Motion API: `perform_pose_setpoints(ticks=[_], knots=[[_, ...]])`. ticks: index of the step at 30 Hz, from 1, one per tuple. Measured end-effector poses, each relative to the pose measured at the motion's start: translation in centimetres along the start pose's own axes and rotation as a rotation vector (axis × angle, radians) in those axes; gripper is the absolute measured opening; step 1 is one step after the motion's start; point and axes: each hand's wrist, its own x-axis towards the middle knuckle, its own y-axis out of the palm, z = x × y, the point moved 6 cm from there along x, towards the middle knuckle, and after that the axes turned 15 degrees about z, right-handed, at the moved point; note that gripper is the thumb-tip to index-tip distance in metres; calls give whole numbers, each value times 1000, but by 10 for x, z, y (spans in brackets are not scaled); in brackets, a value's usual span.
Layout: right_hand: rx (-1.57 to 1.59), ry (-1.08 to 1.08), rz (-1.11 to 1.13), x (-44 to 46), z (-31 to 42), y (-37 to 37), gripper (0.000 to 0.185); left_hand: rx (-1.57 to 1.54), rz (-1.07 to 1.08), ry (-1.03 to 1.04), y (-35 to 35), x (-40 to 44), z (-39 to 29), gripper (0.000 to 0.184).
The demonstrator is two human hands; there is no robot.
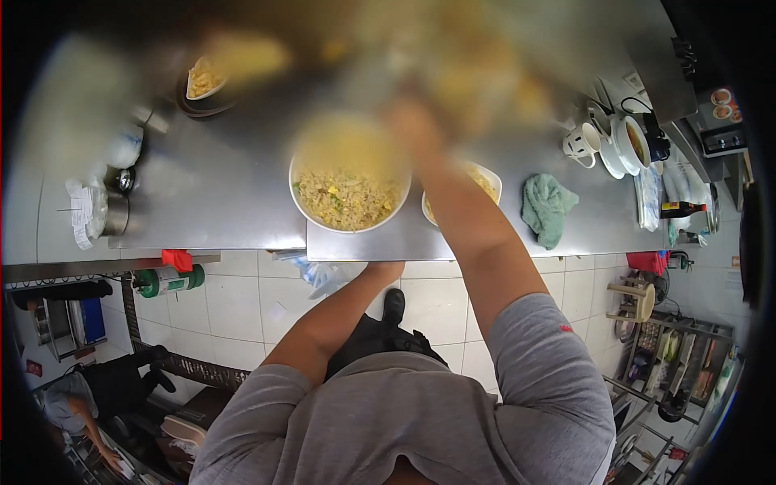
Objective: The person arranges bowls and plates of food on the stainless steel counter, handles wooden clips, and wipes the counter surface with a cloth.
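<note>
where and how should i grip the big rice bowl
I'd pinch the big rice bowl by its left rim, coming from the left: the edge is raised and bare counter lies there, while the smaller bowl and right arm crowd the right.

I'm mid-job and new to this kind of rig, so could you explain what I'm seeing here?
There is no machine: these are a person's own bare arms. The single picture comes from a camera worn on their head, looking forward and down. On the metal counter are a white bowl of rice, another white bowl partly covered by the right arm, and a green cloth. The right hand reaches over the counter, too blurred to tell what it holds. The left hand is hidden; its forearm ends at the counter's near edge.
</note>
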Motion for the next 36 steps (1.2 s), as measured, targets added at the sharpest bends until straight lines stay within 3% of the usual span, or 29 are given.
perform_pose_setpoints(ticks=[4,6,8,9,12,14,15,17,20,24,27,30,31,32,33,34,36], knots=[[-145,39,111,-6,-4,-14,23,52,-21,53,-8,-1,-7,37],[31,-117,-354,-44,6,-52,18,-117,175,-78,-9,4,-6,28],[312,-221,-508,-118,25,-86,20,-84,185,-20,-6,4,-5,25],[420,-222,-376,-147,21,-73,25,-45,193,38,-3,3,-7,22],[697,-166,104,-258,25,-1,35,-246,426,-82,3,0,-5,24],[808,-143,204,-305,13,71,24,-106,382,-19,-5,-3,-14,26],[819,-129,214,-315,4,96,24,-114,567,-154,11,-2,0,30],[362,-165,-61,-327,-11,112,17,-75,524,-209,-3,-7,-13,31],[241,-163,-205,-318,-23,129,22,-25,455,-197,-2,-6,-14,30],[221,-168,-127,-308,-25,167,22,-5,374,-161,-1,-7,-14,29],[188,-292,-126,-311,-12,169,22,-13,308,-155,0,-6,-14,31],[250,-389,-134,-320,32,87,21,-42,357,-126,-10,-4,-24,33],[307,-457,-281,-311,44,53,21,-153,210,149,12,0,-7,34],[234,-462,-375,-295,49,27,20,-156,206,150,11,2,-11,34],[161,-466,-470,-275,52,1,19,-166,299,-39,12,6,-12,28],[79,-346,-417,-240,53,-20,17,-173,389,-229,8,5,-14,24],[63,-196,-343,-159,37,-35,18,-204,281,-185,-17,-2,-35,17]])
